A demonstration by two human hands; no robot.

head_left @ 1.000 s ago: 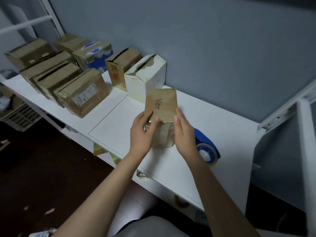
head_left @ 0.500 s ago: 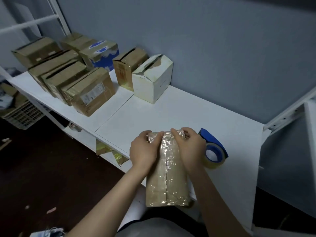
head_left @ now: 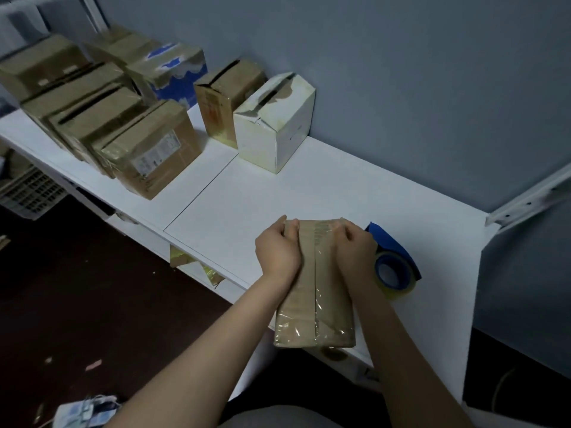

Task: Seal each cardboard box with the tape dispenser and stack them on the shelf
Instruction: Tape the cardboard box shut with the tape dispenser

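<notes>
A small brown cardboard box (head_left: 315, 291) lies flat at the front edge of the white shelf (head_left: 340, 186), a strip of clear tape running down its middle seam. My left hand (head_left: 278, 250) grips its far left corner, fingers curled over the far edge. My right hand (head_left: 353, 250) grips the far right corner the same way. The blue tape dispenser (head_left: 392, 267) with its clear roll lies on the shelf just right of my right hand, untouched.
A white box (head_left: 275, 125) and a tall brown box (head_left: 225, 97) stand by the wall. Several brown boxes (head_left: 148, 149) and a blue-and-white one (head_left: 173, 69) crowd the shelf's left end. A plastic crate (head_left: 27, 193) sits on the dark floor at left.
One second ago the box stood upright between my palms. It has been tipped toward me and laid flat, and both hands now curl over its far end.
</notes>
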